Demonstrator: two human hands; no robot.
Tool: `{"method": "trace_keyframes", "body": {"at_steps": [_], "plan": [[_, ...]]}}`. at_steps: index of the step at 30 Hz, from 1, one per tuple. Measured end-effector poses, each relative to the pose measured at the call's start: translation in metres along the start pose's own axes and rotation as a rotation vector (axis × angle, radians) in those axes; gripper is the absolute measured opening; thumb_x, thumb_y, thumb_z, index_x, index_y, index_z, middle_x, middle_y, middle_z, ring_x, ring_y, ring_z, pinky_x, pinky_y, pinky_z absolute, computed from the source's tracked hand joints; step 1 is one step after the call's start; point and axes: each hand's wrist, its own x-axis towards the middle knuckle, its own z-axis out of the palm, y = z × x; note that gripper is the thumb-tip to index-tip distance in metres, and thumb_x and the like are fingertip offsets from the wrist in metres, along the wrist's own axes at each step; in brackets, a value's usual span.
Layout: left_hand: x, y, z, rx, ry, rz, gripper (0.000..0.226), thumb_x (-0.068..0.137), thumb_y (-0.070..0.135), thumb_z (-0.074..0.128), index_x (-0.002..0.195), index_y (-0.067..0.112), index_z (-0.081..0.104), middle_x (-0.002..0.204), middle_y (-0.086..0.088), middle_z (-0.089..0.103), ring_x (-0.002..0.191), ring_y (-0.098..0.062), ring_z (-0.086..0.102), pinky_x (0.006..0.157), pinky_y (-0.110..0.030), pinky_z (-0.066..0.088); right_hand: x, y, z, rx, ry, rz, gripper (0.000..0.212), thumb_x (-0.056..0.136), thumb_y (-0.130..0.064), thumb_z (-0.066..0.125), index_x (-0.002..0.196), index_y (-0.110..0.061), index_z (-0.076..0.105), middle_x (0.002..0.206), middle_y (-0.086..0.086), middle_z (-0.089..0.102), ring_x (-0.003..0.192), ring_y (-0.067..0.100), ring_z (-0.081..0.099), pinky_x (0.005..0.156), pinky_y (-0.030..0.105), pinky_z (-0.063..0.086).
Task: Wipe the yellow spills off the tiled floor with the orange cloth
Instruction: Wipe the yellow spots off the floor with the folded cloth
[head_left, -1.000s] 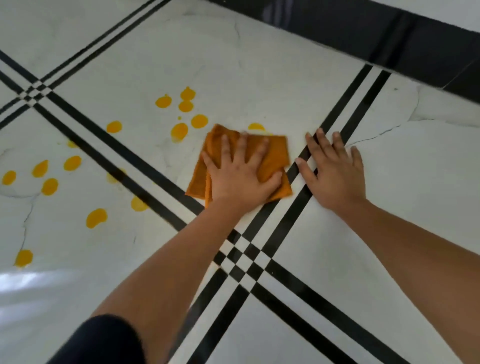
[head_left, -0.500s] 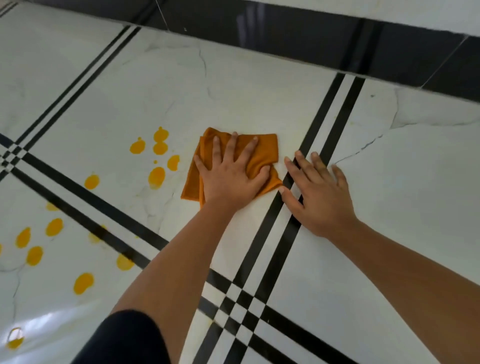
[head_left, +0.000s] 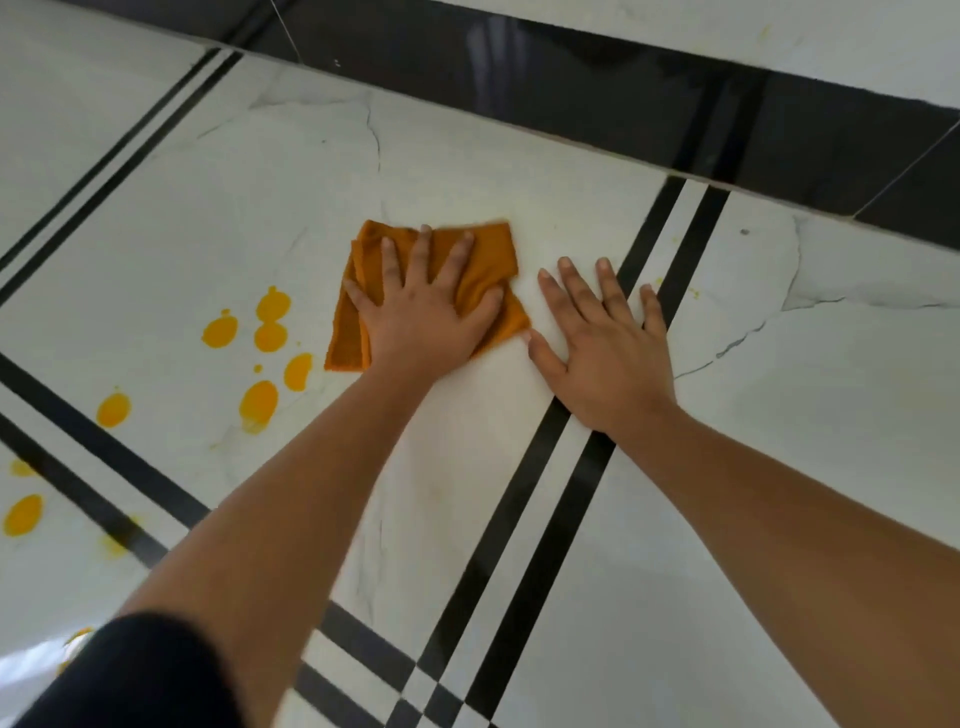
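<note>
A folded orange cloth (head_left: 491, 254) lies flat on the white tiled floor (head_left: 260, 197). My left hand (head_left: 428, 317) presses down on it with fingers spread and straight. My right hand (head_left: 605, 343) lies flat on the bare floor just right of the cloth, fingers straight, its outer fingers over a black tile stripe. Several yellow spills sit left of the cloth: a cluster (head_left: 270, 332), a larger drop (head_left: 258, 402), one further left (head_left: 113, 409) and one near the left edge (head_left: 23, 514).
Double black stripes (head_left: 540, 519) cross the floor and meet at a chequered crossing near the bottom. A black skirting band (head_left: 623, 109) runs along the wall at the top. Tiny yellow specks (head_left: 695, 293) dot the stripe right of my right hand.
The cloth under my left hand has slid away from me toward the wall. The drop that showed above the cloth is no longer visible. My right hand has stayed beside it.
</note>
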Motion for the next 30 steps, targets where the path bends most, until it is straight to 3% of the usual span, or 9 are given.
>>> {"method": "trace_keyframes", "body": {"at_steps": [3, 7, 12, 18, 23, 24, 27, 28, 30], "plan": [[0.006, -0.013, 0.0, 0.012, 0.012, 0.094, 0.064, 0.083, 0.073, 0.021, 0.142, 0.051, 0.007, 0.158, 0.006, 0.003, 0.144, -0.027, -0.005, 0.107, -0.065, -0.003, -0.001, 0.001, 0.0, -0.003, 0.005, 0.008, 0.061, 0.094, -0.057, 0.011, 0.149, -0.032, -0.003, 0.159, -0.007, -0.002, 0.145, 0.02, -0.009, 0.114, 0.048, -0.006], [0.039, 0.003, -0.006, -0.066, 0.019, -0.122, 0.065, 0.084, 0.072, 0.02, 0.144, 0.047, 0.009, 0.158, 0.003, 0.004, 0.143, -0.03, -0.006, 0.106, -0.067, -0.004, -0.001, 0.001, 0.0, -0.012, -0.004, 0.004, 0.062, 0.094, -0.057, 0.012, 0.149, -0.032, -0.002, 0.159, -0.008, -0.002, 0.145, 0.019, -0.01, 0.114, 0.047, -0.006], [-0.06, -0.01, 0.01, 0.013, 0.071, 0.051, 0.069, 0.077, 0.075, 0.012, 0.141, 0.052, 0.009, 0.157, 0.008, 0.008, 0.144, -0.024, -0.001, 0.109, -0.061, -0.001, -0.004, 0.0, -0.002, -0.014, 0.001, 0.003, 0.062, 0.094, -0.057, 0.013, 0.149, -0.031, 0.0, 0.159, -0.007, 0.0, 0.146, 0.02, -0.007, 0.115, 0.05, -0.003], [-0.072, 0.01, 0.009, -0.037, 0.037, -0.121, 0.067, 0.082, 0.074, 0.014, 0.144, 0.048, 0.004, 0.158, 0.005, 0.001, 0.143, -0.028, -0.008, 0.108, -0.064, -0.004, -0.019, -0.007, -0.009, 0.095, -0.006, 0.009, 0.061, 0.097, -0.052, 0.017, 0.15, -0.025, 0.004, 0.159, -0.003, 0.004, 0.146, 0.019, -0.004, 0.116, 0.045, -0.003], [-0.169, 0.004, 0.02, 0.045, 0.007, 0.166, 0.07, 0.076, 0.077, 0.006, 0.141, 0.053, 0.001, 0.158, 0.006, 0.005, 0.144, -0.026, -0.005, 0.109, -0.061, -0.004, -0.082, -0.008, -0.014, 0.108, 0.007, 0.001, 0.059, 0.098, -0.048, 0.02, 0.15, -0.021, 0.013, 0.158, 0.001, 0.013, 0.146, 0.022, 0.006, 0.116, 0.043, 0.006], [-0.162, -0.002, 0.016, 0.032, -0.01, 0.147, 0.07, 0.075, 0.078, 0.006, 0.141, 0.053, 0.0, 0.158, 0.006, 0.004, 0.144, -0.026, -0.006, 0.109, -0.061, -0.004, -0.091, -0.005, -0.014, 0.093, -0.017, -0.009, 0.059, 0.098, -0.048, 0.019, 0.15, -0.021, 0.013, 0.158, 0.001, 0.013, 0.146, 0.021, 0.005, 0.116, 0.043, 0.005], [-0.159, -0.001, 0.011, -0.06, -0.007, -0.153, 0.071, 0.078, 0.078, 0.013, 0.143, 0.05, 0.002, 0.158, 0.004, 0.001, 0.143, -0.027, -0.009, 0.109, -0.063, -0.007, -0.12, 0.0, -0.014, 0.034, -0.081, -0.087, 0.065, 0.094, -0.055, 0.008, 0.15, -0.022, 0.01, 0.158, 0.0, 0.012, 0.146, 0.018, 0.003, 0.116, 0.04, 0.003], [-0.174, 0.005, 0.012, -0.07, 0.007, -0.16, 0.071, 0.079, 0.078, 0.014, 0.143, 0.049, 0.0, 0.158, 0.004, -0.001, 0.143, -0.028, -0.011, 0.108, -0.062, -0.01, -0.128, 0.0, -0.016, 0.022, -0.078, -0.123, 0.071, 0.089, -0.058, 0.0, 0.15, -0.022, 0.011, 0.158, -0.001, 0.013, 0.146, 0.018, 0.004, 0.116, 0.039, 0.003], [-0.228, 0.012, 0.016, -0.026, -0.051, 0.031, 0.071, 0.079, 0.078, 0.012, 0.141, 0.05, -0.01, 0.157, 0.005, -0.008, 0.142, -0.027, -0.017, 0.107, -0.06, -0.016, -0.143, -0.003, -0.018, 0.018, -0.101, -0.154, 0.075, 0.086, -0.059, -0.004, 0.15, -0.022, 0.012, 0.158, -0.001, 0.014, 0.146, 0.018, 0.005, 0.116, 0.038, 0.004]]}}
